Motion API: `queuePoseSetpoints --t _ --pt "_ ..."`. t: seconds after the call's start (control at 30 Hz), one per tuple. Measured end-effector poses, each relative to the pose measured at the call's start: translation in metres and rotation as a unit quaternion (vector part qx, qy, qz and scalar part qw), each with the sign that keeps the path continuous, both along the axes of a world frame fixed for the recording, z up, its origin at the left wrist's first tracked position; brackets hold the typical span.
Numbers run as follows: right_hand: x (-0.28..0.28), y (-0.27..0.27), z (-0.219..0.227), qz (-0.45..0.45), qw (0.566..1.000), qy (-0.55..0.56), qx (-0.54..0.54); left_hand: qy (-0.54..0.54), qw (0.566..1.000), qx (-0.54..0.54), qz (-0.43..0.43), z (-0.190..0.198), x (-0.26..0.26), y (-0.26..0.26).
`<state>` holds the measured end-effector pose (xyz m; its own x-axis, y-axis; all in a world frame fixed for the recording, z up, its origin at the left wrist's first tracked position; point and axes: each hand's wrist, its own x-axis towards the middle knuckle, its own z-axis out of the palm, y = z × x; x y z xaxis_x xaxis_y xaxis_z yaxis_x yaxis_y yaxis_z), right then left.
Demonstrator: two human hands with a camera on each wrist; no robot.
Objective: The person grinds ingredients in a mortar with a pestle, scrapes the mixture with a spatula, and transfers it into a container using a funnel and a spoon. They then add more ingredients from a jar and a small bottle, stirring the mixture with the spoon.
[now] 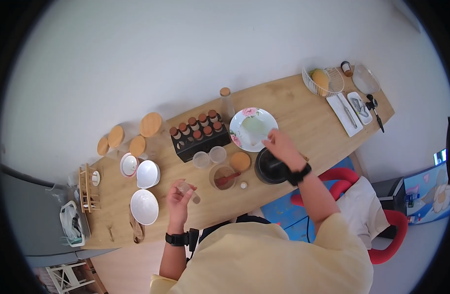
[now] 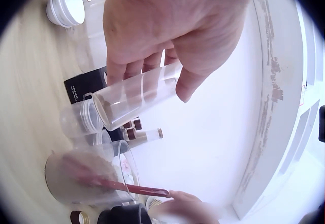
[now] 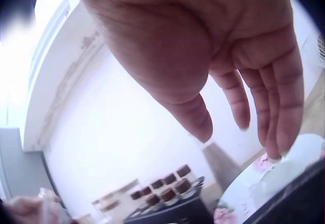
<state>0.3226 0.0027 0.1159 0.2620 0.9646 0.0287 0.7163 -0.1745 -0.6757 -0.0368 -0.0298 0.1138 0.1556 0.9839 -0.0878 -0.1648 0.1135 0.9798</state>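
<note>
My left hand (image 1: 177,197) grips a small clear jar (image 2: 137,98), tilted, with a little brownish matter at its bottom. Thumb and fingers wrap its sides in the left wrist view. My right hand (image 1: 282,148) hovers by the rim of a flowered plate (image 1: 270,122) and over a black bowl (image 1: 260,169); thumb and fingers stand apart with nothing between them in the right wrist view. On the plate lies a pale greenish translucent piece (image 1: 254,126). Between the hands stands a clear canister (image 2: 56,183) of brownish powder, a red-handled scoop (image 2: 137,189) leaning in it.
A black rack (image 1: 201,147) holds brown-capped jars behind two clear plastic cups (image 1: 201,159). A wooden lid (image 1: 240,160) and a small cap (image 1: 243,185) lie near the canister. White bowls (image 1: 144,208) stand left; a wire basket (image 1: 336,81) and white trays (image 1: 343,115) sit right.
</note>
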Motion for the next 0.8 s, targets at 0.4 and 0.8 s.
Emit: queuePoseSetpoints --t 0.4,0.8 --pt "-0.014 0.105 -0.052 0.08 0.951 -0.198 -0.222 0.008 1.0 0.012 0.009 -0.008 -0.012 -0.021" --pt "-0.051 0.11 -0.077 0.075 0.966 -0.176 -0.173 -0.006 1.0 -0.001 0.021 -0.012 -0.02 -0.032"
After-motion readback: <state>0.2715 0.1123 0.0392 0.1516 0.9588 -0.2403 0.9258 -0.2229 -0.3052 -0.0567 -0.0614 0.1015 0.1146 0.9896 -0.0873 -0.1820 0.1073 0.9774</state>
